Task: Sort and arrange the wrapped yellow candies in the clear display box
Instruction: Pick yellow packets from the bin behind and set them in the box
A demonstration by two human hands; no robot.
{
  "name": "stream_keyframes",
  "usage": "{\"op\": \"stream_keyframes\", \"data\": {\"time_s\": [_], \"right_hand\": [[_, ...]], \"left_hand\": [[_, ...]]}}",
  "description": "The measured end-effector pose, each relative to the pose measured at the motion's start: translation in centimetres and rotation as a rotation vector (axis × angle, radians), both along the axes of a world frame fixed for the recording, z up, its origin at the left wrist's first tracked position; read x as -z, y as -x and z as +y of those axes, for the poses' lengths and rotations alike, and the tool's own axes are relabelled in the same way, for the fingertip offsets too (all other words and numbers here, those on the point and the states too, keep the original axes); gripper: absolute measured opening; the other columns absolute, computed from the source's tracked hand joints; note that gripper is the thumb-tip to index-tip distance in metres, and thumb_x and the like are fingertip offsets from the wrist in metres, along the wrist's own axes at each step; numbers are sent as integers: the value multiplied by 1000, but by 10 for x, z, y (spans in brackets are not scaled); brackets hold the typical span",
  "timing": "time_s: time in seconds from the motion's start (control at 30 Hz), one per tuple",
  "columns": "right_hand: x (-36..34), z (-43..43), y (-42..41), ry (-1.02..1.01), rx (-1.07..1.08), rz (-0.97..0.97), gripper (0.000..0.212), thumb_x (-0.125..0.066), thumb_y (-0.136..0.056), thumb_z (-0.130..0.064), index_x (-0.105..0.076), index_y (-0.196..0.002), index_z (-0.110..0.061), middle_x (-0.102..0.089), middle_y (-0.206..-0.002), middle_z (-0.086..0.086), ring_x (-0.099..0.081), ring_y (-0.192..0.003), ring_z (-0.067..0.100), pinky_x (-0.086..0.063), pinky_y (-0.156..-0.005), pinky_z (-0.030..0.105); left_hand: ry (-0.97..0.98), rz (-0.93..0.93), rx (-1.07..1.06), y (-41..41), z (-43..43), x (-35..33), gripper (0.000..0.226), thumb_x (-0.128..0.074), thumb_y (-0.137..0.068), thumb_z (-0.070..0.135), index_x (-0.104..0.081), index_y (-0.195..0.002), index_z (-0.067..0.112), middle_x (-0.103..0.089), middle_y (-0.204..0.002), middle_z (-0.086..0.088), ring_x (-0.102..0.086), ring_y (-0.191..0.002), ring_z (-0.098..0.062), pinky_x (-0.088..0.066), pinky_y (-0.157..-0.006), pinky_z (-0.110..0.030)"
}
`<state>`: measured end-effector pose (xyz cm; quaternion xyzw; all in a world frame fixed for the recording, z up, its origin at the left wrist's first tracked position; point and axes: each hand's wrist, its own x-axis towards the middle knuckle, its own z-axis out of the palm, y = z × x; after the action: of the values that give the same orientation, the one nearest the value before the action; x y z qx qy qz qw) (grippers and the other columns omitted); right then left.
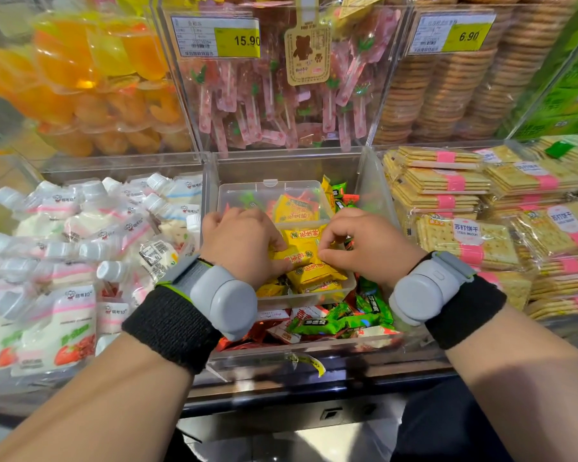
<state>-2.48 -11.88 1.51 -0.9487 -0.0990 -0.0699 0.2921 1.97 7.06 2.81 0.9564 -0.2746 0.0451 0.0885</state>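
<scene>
A small clear plastic box (347,287) with its hinged lid (270,191) open rests on loose candies inside a clear display bin. Several wrapped yellow candies (309,274) with red lettering lie in the box; one more yellow candy (296,208) lies on the lid. My left hand (239,243) reaches into the box from the left, fingers closed on a yellow candy. My right hand (364,243) comes in from the right, fingertips pinching the same cluster of yellow candies. Both wrists carry grey bands over black cuffs.
Green and red wrapped candies (331,323) fill the bin (314,356) under the box. White drink pouches (80,248) lie to the left, cracker packs (481,228) to the right. Behind stand bins of pink lollipops (274,105), orange jelly cups (90,95) and stacked biscuits (454,95).
</scene>
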Motion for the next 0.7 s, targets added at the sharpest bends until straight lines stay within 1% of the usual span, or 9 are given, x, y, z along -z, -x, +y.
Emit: {"op": "stream_keyframes", "data": {"time_s": [0.13, 0.2, 0.27, 0.37, 0.5, 0.57, 0.63, 0.7], "right_hand": [[-3, -3, -2, -2, 52, -42, 2, -66, -78, -21, -66, -76, -22, -53, -83, -9, -54, -81, 9, -47, -79, 29], [-5, -6, -5, -14, 110, -78, 5, -62, -81, -21, -66, -80, -21, -53, -83, -11, -52, -79, 5, -44, -76, 22], [-8, -11, -11, -18, 172, -93, 6, -58, -84, -21, -64, -84, -23, -54, -88, -8, -53, -78, 6, -40, -72, 18], [-10, -19, -24, 10, 262, -78, 13, -54, -86, -20, -62, -95, -23, -55, -99, -1, -54, -81, 14, -39, -73, 24], [-12, -23, -40, 58, 334, -39, 25, -49, -88, -17, -58, -112, -19, -54, -114, 6, -50, -88, 15, -37, -79, 24], [-13, -22, -45, 95, 343, -4, 31, -47, -89, -18, -54, -119, -19, -51, -124, 8, -53, -98, 21, -39, -85, 28], [-14, -21, -52, 131, 337, 28, 36, -45, -90, -19, -50, -126, -19, -47, -132, 9, -52, -110, 25, -39, -92, 32], [-13, -19, -57, 161, 315, 58, 41, -43, -91, -19, -44, -132, -20, -41, -138, 8, -49, -115, 25, -38, -93, 32]], "left_hand": [[41, -13, 14, 2, 0, -4, 33, -66, -69, 59, -65, -95, 40, -54, -115, 13, -40, -117, -16, -19, -97, -38], [57, -25, 12, 2, 1, -7, 35, -65, -68, 61, -65, -96, 40, -55, -115, 12, -42, -116, -16, -19, -96, -38], [82, -36, 11, 2, 1, -8, 34, -65, -69, 59, -64, -97, 39, -55, -117, 11, -42, -116, -16, -19, -96, -38], [146, -59, 8, 2, 0, -10, 33, -67, -71, 54, -62, -99, 39, -55, -118, 10, -42, -117, -17, -18, -97, -37], [200, -90, -15, 0, 1, -10, 33, -65, -75, 48, -59, -105, 37, -55, -116, 9, -43, -117, -18, -19, -98, -37], [216, -100, -34, -2, 2, -9, 32, -63, -77, 44, -57, -108, 37, -55, -116, 9, -43, -117, -18, -21, -97, -38], [218, -112, -63, -5, 4, -8, 30, -61, -80, 40, -56, -110, 36, -55, -117, 9, -43, -117, -18, -21, -98, -38], [209, -126, -96, -7, 6, -8, 28, -58, -83, 36, -56, -111, 35, -56, -118, 8, -44, -118, -20, -23, -99, -40]]}}
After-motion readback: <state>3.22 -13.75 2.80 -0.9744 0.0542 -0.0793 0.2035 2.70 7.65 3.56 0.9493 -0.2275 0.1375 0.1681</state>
